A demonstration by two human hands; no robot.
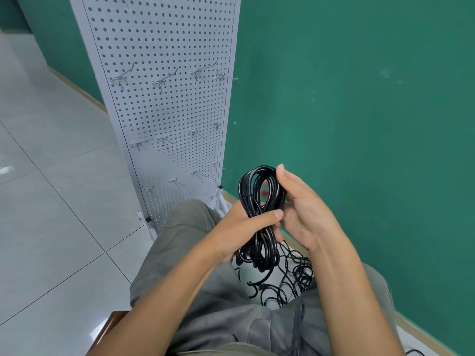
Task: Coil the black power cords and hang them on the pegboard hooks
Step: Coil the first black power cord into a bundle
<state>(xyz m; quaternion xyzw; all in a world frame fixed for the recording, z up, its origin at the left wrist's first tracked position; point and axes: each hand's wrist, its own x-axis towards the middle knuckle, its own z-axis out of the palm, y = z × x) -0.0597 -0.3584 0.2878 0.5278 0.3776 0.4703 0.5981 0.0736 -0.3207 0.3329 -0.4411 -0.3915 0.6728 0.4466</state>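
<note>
Black coiled power cord point(259, 214), centre-low of frame, is gripped at its waist by left hand point(241, 227); right hand point(300, 209) lies flat vs. the loops, fingers straight. Likely light, floppy, springy: best held mid-bundle. Pegboard hooks point(164, 79) wait upper left.

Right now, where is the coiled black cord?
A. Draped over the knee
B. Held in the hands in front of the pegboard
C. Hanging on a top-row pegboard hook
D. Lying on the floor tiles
B: the left hand grips the coiled black cord at its middle, the right hand rests against its upper loop, and the pegboard hooks in view carry nothing.
</note>
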